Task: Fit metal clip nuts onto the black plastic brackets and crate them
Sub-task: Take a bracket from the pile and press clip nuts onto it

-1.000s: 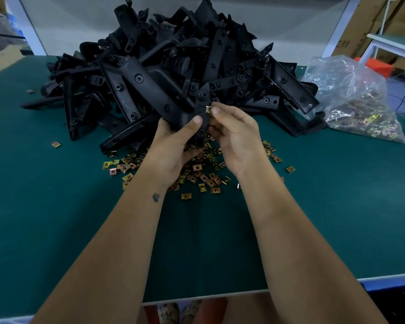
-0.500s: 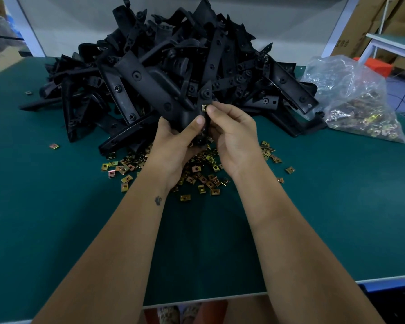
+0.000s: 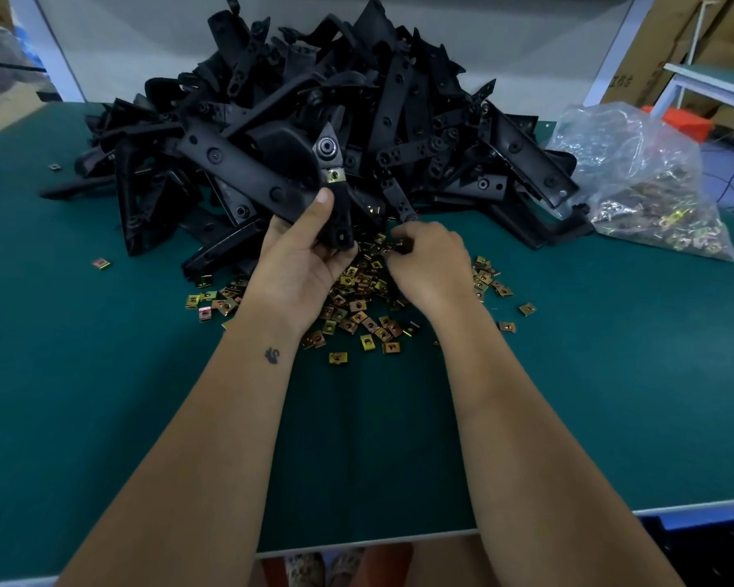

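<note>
A wide desk point(image 3: 102, 417) topped with a dark green mat fills most of the view, its pale front edge running across the bottom. The left hand point(image 3: 301, 264) holds a long black plastic bracket point(image 3: 335, 197) upright above the desk, thumb pressed on its front face and fingers wrapped round its lower end. A yellowish metal clip nut point(image 3: 336, 176) sits clipped across the bracket just below its round boss. The right hand point(image 3: 433, 264) rests low over a scattered pile of loose brass-coloured clip nuts point(image 3: 357, 307) lying on the mat, its fingers curled down into the pile; whether they pinch a nut cannot be told, since the fingertips are hidden.

Behind the hands, a tall heap of black plastic brackets point(image 3: 357, 120) is stacked on the far half of the desk. A few stray nuts lie apart on the mat to the left. To the right of the heap, a clear plastic bag of more metal clip nuts point(image 3: 653, 184) slumps on the desk.

Beyond the desk stands a plain pale wall panel point(image 3: 124, 44). At the far right there are brown cardboard boxes point(image 3: 670, 44), a white-framed table point(image 3: 712, 82) and an orange object point(image 3: 683, 125) beneath it.
</note>
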Motion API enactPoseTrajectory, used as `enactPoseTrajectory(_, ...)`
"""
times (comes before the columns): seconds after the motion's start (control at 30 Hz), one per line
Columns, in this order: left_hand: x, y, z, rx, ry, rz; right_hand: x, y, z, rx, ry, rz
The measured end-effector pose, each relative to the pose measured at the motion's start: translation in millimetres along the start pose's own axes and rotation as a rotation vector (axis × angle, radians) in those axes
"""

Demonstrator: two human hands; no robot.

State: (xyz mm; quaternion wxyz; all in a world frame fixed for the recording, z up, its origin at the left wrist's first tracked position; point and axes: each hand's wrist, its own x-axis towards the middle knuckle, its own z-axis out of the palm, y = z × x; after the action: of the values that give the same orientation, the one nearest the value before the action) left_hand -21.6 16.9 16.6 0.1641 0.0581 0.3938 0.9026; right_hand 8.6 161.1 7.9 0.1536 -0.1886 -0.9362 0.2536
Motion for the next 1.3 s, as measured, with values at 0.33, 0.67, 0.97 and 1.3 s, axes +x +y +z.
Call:
enactPoseTrajectory(0.33,-1.7,-1.5,0.8,0.033,0.006,-0.016,-4.2,-3.8,0.1,-0.071,-0.029,-0.069)
enactPoseTrajectory(0.67,-0.8,0.1,0.3,0.002,0.024,-0.024,-6.9,-8.2,0.4,-0.018,-0.123,-0.117)
enactPoseTrajectory(0.97,-0.3,0.0,0.2,0.015,0.03,-0.026,-6.9,-5.4,1.2,0.092,-0.14,-0.122)
enactPoseTrajectory(1.3,0.6,0.6,0.0,0.007,0.047,-0.027,-5.7,-6.0,-0.6,0.292,0.027,-0.135)
